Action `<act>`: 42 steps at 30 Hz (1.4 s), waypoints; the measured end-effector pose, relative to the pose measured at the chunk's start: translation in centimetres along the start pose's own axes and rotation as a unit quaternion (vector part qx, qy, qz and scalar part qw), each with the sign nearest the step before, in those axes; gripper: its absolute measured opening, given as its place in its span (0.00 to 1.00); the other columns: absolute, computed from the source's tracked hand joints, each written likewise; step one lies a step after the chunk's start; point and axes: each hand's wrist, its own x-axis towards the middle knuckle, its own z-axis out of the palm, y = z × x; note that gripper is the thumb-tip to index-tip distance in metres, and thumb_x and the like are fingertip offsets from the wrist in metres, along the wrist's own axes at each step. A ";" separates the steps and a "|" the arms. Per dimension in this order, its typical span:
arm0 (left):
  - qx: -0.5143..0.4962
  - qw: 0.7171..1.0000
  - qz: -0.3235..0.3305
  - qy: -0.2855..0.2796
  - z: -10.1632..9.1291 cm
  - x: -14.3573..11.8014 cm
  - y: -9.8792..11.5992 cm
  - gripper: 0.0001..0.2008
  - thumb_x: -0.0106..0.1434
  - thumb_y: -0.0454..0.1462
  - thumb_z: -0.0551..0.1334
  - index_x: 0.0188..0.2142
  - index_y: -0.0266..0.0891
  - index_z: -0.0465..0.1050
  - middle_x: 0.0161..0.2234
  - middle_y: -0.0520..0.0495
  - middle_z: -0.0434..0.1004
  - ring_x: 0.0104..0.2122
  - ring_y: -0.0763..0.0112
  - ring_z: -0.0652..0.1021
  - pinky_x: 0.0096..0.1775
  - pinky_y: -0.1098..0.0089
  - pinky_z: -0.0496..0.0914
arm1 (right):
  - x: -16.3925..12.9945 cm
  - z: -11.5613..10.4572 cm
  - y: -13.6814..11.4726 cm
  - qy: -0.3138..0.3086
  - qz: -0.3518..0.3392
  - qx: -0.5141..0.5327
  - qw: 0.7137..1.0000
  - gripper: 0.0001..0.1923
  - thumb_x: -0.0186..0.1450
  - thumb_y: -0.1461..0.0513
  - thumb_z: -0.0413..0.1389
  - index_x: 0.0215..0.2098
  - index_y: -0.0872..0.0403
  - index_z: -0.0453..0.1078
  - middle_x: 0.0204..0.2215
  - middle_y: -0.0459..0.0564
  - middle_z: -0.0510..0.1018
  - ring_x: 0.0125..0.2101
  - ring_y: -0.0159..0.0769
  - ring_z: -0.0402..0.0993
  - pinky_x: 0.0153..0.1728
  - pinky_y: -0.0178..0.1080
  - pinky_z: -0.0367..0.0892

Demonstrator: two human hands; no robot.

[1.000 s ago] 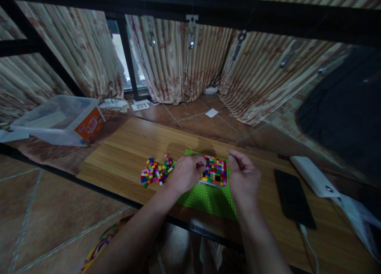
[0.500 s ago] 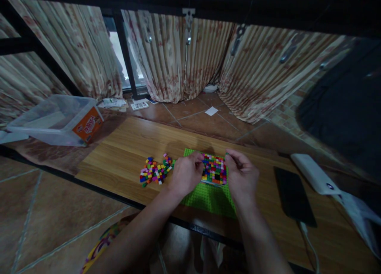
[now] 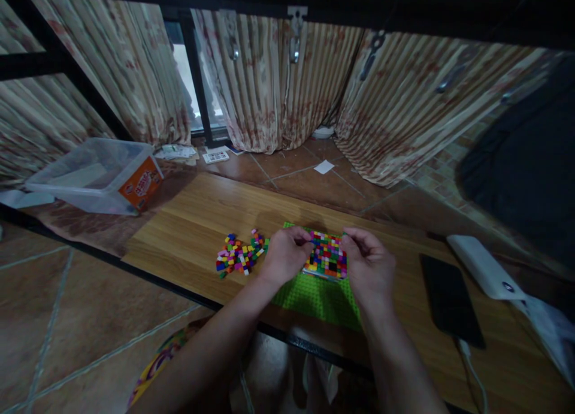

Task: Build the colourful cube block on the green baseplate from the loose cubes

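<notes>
A flat panel of small multicoloured toy bricks (image 3: 327, 257) lies on a green studded baseplate (image 3: 317, 297), with a thin pale edge showing along its near side. My left hand (image 3: 287, 255) is at the panel's left side, thumb and forefinger pinched together over its bricks; whatever is between them is too small to make out. At the right side is my right hand (image 3: 371, 267), its fingers curled and thumb against the panel's far right corner. A speck of green shows by those fingertips, but I cannot tell if it is a brick or the baseplate.
Left of the baseplate, loose coloured bricks (image 3: 240, 255) lie heaped on the wooden table (image 3: 188, 222). A clear plastic bin (image 3: 96, 180) with an orange label stands at the far left. To the right are a black phone (image 3: 451, 300) with a cable and a white power bank (image 3: 483, 267).
The whole view has shifted slightly, so everything sits a little further right. My left fingertips have moved slightly over the panel; the pink bit seen at them before no longer shows. My right hand stays at the corner.
</notes>
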 end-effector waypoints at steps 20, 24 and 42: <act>0.015 0.998 0.034 -0.052 -2.1 -0.5 -1.0 0.09 0.59 0.31 0.58 0.30 0.35 0.78 0.27 0.52 0.78 0.28 0.75 0.75 0.34 0.75 0.68 | -1.1 1.0 0.0 -0.132 -0.143 -0.193 0.962 0.07 0.61 0.58 0.57 0.31 0.47 0.79 0.46 0.52 0.74 0.50 0.46 0.65 0.52 0.51 0.59; 0.017 0.994 0.039 -0.097 -2.4 -1.1 -1.2 0.11 0.61 0.32 0.57 0.34 0.36 0.80 0.28 0.52 0.80 0.29 0.74 0.76 0.35 0.75 0.69 | -1.2 1.2 0.3 -0.133 -0.135 -0.208 0.960 0.07 0.60 0.57 0.58 0.30 0.46 0.79 0.47 0.52 0.73 0.52 0.47 0.62 0.52 0.52 0.57; 0.119 0.987 0.091 -0.054 -1.4 -2.1 -0.7 0.13 0.62 0.31 0.57 0.41 0.41 0.80 0.36 0.51 0.83 0.34 0.71 0.79 0.42 0.72 0.72 | 0.0 0.8 1.9 -0.124 -0.073 -0.130 0.981 0.07 0.56 0.57 0.59 0.31 0.50 0.78 0.45 0.53 0.76 0.49 0.45 0.70 0.53 0.53 0.60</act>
